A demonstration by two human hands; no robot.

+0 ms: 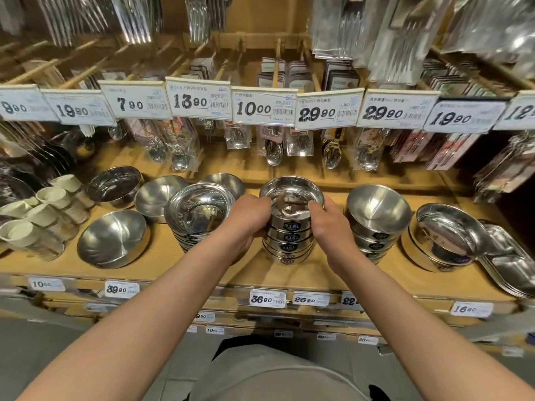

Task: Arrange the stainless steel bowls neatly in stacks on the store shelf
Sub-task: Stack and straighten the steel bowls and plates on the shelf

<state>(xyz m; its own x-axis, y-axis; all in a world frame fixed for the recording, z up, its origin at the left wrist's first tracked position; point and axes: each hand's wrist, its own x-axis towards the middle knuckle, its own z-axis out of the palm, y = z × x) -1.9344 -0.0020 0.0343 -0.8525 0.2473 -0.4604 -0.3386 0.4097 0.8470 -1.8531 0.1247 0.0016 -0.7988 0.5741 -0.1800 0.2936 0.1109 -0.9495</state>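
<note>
A tall stack of shiny stainless steel bowls (289, 238) with dark "316L" stickers stands at the middle of the wooden shelf (173, 264). My left hand (249, 218) grips the stack's left side and my right hand (330, 224) grips its right side, fingers curled over the top bowl's rim. Another stack of polished bowls (199, 209) stands just to the left, touching my left wrist. A stack of matte bowls (376, 215) stands to the right, tilted slightly.
Single matte bowls (113, 238) lie at the left, a wide polished bowl (448, 235) and steel trays (509, 261) at the right. White cups (37, 215) crowd the far left. Packaged spoons (273, 151) hang behind under price tags (263, 108).
</note>
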